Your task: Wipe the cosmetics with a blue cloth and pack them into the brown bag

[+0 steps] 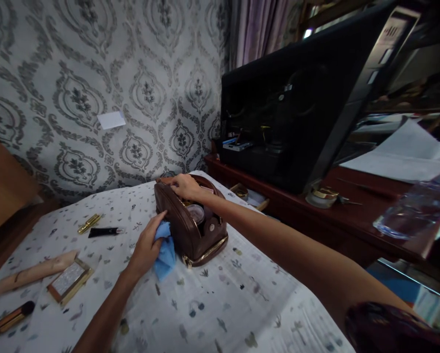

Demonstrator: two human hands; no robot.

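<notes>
A brown leather cosmetic bag [181, 220] stands unzipped on the patterned cloth, its gold zip hanging open at the near end. My right hand [186, 188] reaches across the opening, and its bent fingers close on the far part of the bag's rim. The fingertips are partly hidden. Against the bag's left side, my left hand [148, 245] is closed around a crumpled blue cloth [164, 256], with its fingertips touching the leather. Inside the bag a round clear-lidded container [195, 214] shows; other contents are mostly hidden.
Left on the white patterned cloth [205, 314] lie a gold tube [89, 223], a black tube [106, 232], a beige tube [36, 272], a compact [70, 281] and a brush [10, 318]. A black computer case [279, 108] stands on the dark red desk [352, 215] at right.
</notes>
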